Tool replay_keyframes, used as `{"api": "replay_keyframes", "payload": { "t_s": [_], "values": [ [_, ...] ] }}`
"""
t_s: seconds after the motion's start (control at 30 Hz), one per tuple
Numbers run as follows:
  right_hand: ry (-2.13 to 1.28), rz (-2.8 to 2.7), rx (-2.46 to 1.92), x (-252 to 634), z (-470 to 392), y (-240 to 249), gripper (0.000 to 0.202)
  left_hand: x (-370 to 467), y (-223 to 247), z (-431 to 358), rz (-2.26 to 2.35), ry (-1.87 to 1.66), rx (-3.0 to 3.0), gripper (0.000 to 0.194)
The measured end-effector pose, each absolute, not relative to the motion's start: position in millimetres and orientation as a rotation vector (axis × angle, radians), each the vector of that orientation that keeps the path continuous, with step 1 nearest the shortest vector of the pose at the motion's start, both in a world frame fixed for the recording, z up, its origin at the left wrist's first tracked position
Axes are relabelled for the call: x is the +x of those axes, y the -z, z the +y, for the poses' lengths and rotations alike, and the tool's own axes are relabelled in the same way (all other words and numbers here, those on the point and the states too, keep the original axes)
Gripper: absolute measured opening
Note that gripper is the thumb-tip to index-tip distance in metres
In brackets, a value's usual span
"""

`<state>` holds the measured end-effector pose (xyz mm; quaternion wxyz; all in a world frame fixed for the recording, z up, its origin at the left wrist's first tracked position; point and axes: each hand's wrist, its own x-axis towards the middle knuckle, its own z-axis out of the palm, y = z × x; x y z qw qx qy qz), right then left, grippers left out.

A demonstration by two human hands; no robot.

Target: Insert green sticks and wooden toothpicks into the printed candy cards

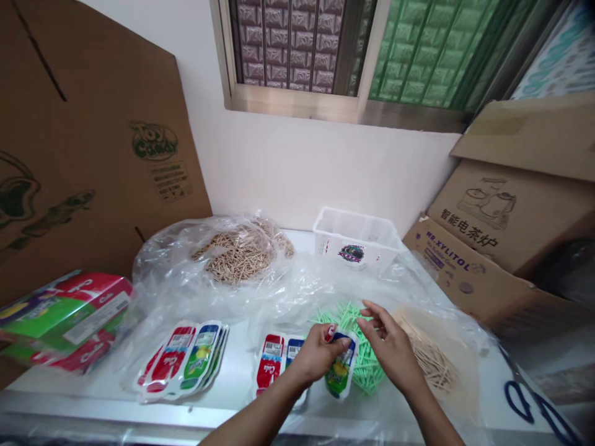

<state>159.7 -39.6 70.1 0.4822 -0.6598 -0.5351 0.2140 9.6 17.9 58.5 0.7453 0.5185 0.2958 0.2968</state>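
Observation:
My left hand (317, 357) is closed around a small plastic blister pack (341, 378) with a blue and green front, tilted above the table. A red edge of packaging shows by its fingers. Just right of it, my right hand (388, 341) hovers with fingers apart over a pile of light green sticks (367, 365); I see nothing held in it. Under my left forearm lies a pair of packs (270, 362), red and blue, partly hidden. Further left, a stack of similar red and blue-green packs (173, 359) rests on the table.
Behind lies a clear plastic bag (162, 254) of brown sticks (239, 254), beside a white plastic basket (356, 238). Pale wooden sticks (434, 359) sit at right, near blue-handled scissors (518, 401). Colourful boxes (69, 310) stand at left; cardboard boxes (483, 241) flank the right.

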Motion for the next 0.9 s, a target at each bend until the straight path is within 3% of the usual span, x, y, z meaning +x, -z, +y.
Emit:
{"api": "replay_keyframes", "payload": {
  "t_s": [0.13,0.4,0.63,0.9],
  "values": [
    [-0.823,-1.252,-1.531,161.9,-39.5,-63.8,0.026,8.6,-55.2,16.1,0.671,-0.621,1.103,0.034],
    [-0.807,-1.254,-1.604,159.2,-41.7,-66.8,0.016,10.5,-53.2,13.9,0.638,-0.675,0.976,0.037],
    [-0.836,-1.201,-1.562,153.0,-38.4,-68.8,0.025,10.5,-46.8,14.5,0.657,-0.661,1.023,0.037],
    [-0.784,-1.232,-1.632,152.7,-40.2,-70.8,0.004,13.0,-51.4,10.7,0.631,-0.689,0.957,0.041]
  ]
}}
